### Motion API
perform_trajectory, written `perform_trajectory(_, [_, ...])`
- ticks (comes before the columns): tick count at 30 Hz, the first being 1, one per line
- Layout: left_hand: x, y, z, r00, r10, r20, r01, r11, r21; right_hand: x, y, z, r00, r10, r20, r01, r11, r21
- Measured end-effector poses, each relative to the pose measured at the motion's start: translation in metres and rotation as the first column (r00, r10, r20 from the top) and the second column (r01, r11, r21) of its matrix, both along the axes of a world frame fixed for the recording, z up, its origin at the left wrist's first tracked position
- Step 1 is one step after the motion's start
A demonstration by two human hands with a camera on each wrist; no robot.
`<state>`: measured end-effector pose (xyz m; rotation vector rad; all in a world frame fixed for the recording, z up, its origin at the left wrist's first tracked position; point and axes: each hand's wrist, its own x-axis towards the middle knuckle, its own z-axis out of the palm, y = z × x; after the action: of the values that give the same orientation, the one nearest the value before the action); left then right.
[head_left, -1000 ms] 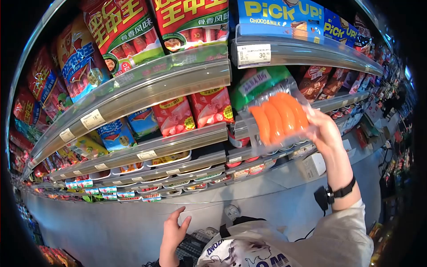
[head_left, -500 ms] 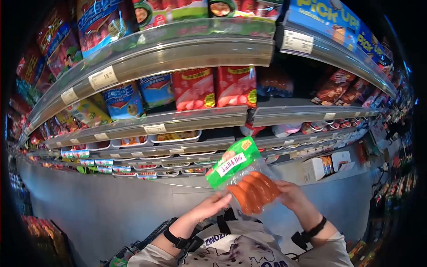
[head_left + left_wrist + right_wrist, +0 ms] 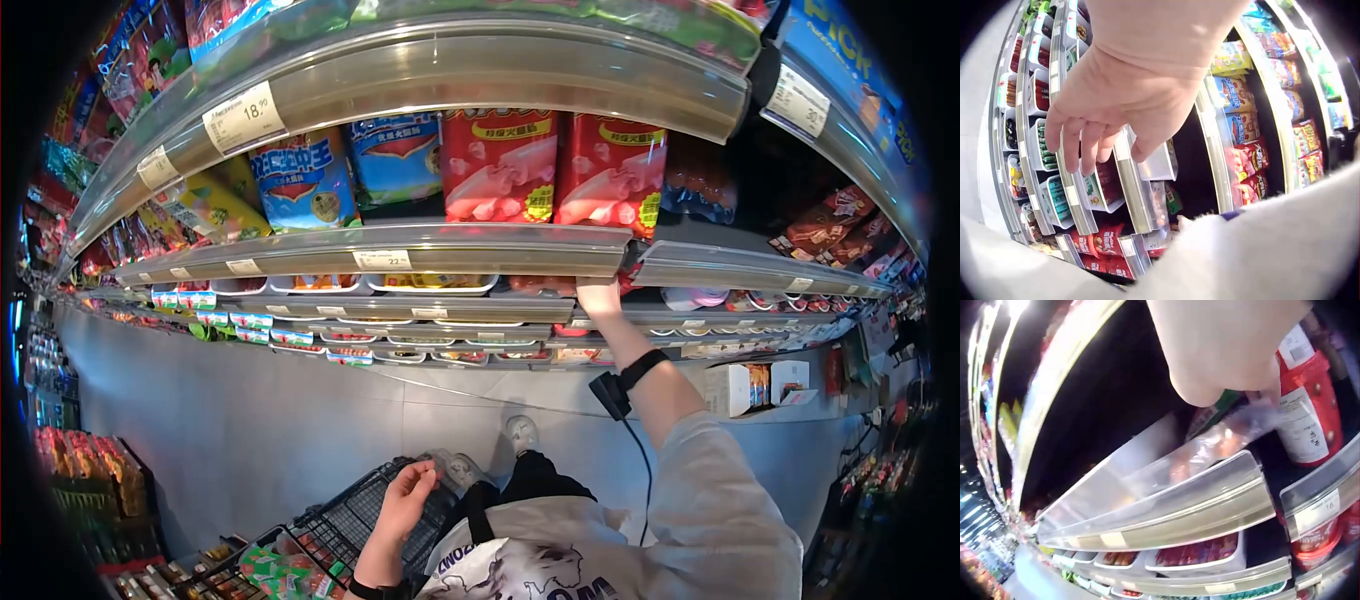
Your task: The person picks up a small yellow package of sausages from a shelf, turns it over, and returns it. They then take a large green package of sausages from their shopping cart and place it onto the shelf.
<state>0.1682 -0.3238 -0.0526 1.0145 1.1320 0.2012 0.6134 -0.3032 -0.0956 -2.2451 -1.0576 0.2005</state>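
My right hand (image 3: 600,297) reaches into a lower shelf. In the right wrist view, the hand (image 3: 1225,350) is over a clear pack of orange-brown sausages (image 3: 1229,442) with a green top (image 3: 1219,411); a finger shows at the pack's edge, the other fingertips are hidden. The pack lies behind the clear shelf lip, beside a white tray (image 3: 1116,459). My left hand (image 3: 405,497) hangs above the wire basket, empty, with relaxed fingers, also visible in the left wrist view (image 3: 1125,103).
Red bags (image 3: 500,165) and blue bags (image 3: 300,180) fill the shelf above, behind a price rail (image 3: 450,75). A black wire basket (image 3: 345,520) holds green-topped packs (image 3: 285,575). An open carton (image 3: 735,390) stands on the floor. A red tub (image 3: 1310,419) stands right of the pack.
The sausage pack went from between both hands in front of my body onto the lower shelf with my right hand. My left hand came off it and moved down left.
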Motion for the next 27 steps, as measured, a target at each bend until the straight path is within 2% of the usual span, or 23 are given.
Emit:
perform_trajectory(2, [-0.009,-0.004,-0.003,1.000,0.005,-0.023,-0.005,1.000,0.012,-0.024,-0.007,0.007,0.913,-0.159,0.376,0.131,0.986,0.099])
perform_trajectory(3, [-0.010,-0.004,-0.004,1.000,0.014,-0.020,-0.014,1.000,0.012,-0.032,-0.010,0.005,0.923,-0.005,0.385,-0.055,0.988,0.145])
perform_trajectory(4, [-0.012,-0.005,-0.004,0.999,0.035,-0.012,-0.035,0.999,0.019,-0.043,-0.018,0.005,0.885,0.145,0.441,-0.194,0.979,0.068])
perform_trajectory(6, [-0.015,-0.007,-0.005,0.998,0.063,-0.006,-0.063,0.998,0.024,-0.063,-0.022,0.001,0.839,0.192,0.509,-0.222,0.975,-0.002])
perform_trajectory(7, [-0.016,-0.007,-0.006,0.998,0.067,-0.004,-0.067,0.997,0.028,-0.060,-0.020,-0.001,0.838,0.195,0.509,-0.227,0.974,0.000])
perform_trajectory(9, [-0.014,-0.006,-0.003,0.998,0.066,-0.002,-0.065,0.997,0.038,-0.052,-0.012,-0.002,0.914,0.277,0.298,-0.283,0.959,-0.021])
perform_trajectory(10, [-0.012,-0.006,0.000,0.998,0.062,-0.020,-0.061,0.997,0.044,-0.051,-0.017,-0.002,0.916,0.267,0.300,-0.275,0.961,-0.016])
perform_trajectory(12, [-0.006,-0.001,0.008,0.999,0.037,-0.030,-0.035,0.998,0.059,-0.060,-0.031,0.028,0.877,0.401,0.266,-0.396,0.915,-0.073])
perform_trajectory(13, [-0.004,0.000,0.012,0.998,0.043,-0.037,-0.041,0.998,0.043,-0.066,-0.042,0.051,0.760,0.477,0.441,-0.547,0.836,0.039])
perform_trajectory(14, [-0.002,0.000,0.011,0.998,0.051,-0.041,-0.050,0.998,0.026,-0.068,-0.054,0.080,0.725,0.535,0.435,-0.661,0.717,0.220])
perform_trajectory(16, [-0.007,0.001,-0.006,0.998,0.060,-0.003,-0.060,0.997,0.051,-0.054,-0.084,0.155,0.715,0.471,0.517,-0.640,0.738,0.214])
perform_trajectory(17, [-0.009,0.002,-0.011,0.998,0.060,0.007,-0.060,0.997,0.050,-0.038,-0.091,0.177,0.751,0.194,0.632,-0.464,0.835,0.296])
perform_trajectory(18, [-0.009,0.003,-0.012,0.998,0.058,0.013,-0.059,0.997,0.052,-0.019,-0.094,0.194,0.708,-0.100,0.699,-0.279,0.870,0.407])
perform_trajectory(20, [0.001,0.006,0.000,0.999,0.031,-0.008,-0.031,0.998,0.058,0.029,-0.096,0.224,0.614,-0.456,0.644,0.070,0.844,0.531])
perform_trajectory(22, [0.008,0.006,0.007,0.999,-0.009,-0.041,0.011,0.998,0.066,0.091,-0.099,0.221,0.770,-0.515,0.377,0.388,0.846,0.365])
perform_trajectory(23, [0.009,0.007,0.006,0.999,-0.020,-0.038,0.022,0.997,0.072,0.110,-0.092,0.228,0.841,-0.498,0.213,0.484,0.867,0.116])
perform_trajectory(24, [0.010,0.008,0.003,1.000,-0.025,-0.016,0.026,0.997,0.069,0.127,-0.086,0.234,0.863,-0.504,0.030,0.503,0.851,-0.149])
perform_trajectory(25, [0.010,0.008,0.002,1.000,-0.028,0.006,0.028,0.998,0.065,0.144,-0.080,0.229,0.858,-0.512,0.028,0.510,0.848,-0.143])
perform_trajectory(27, [0.014,0.009,0.009,1.000,-0.027,0.015,0.025,0.997,0.069,0.160,-0.070,0.222,0.943,-0.308,-0.124,0.271,0.930,-0.249])
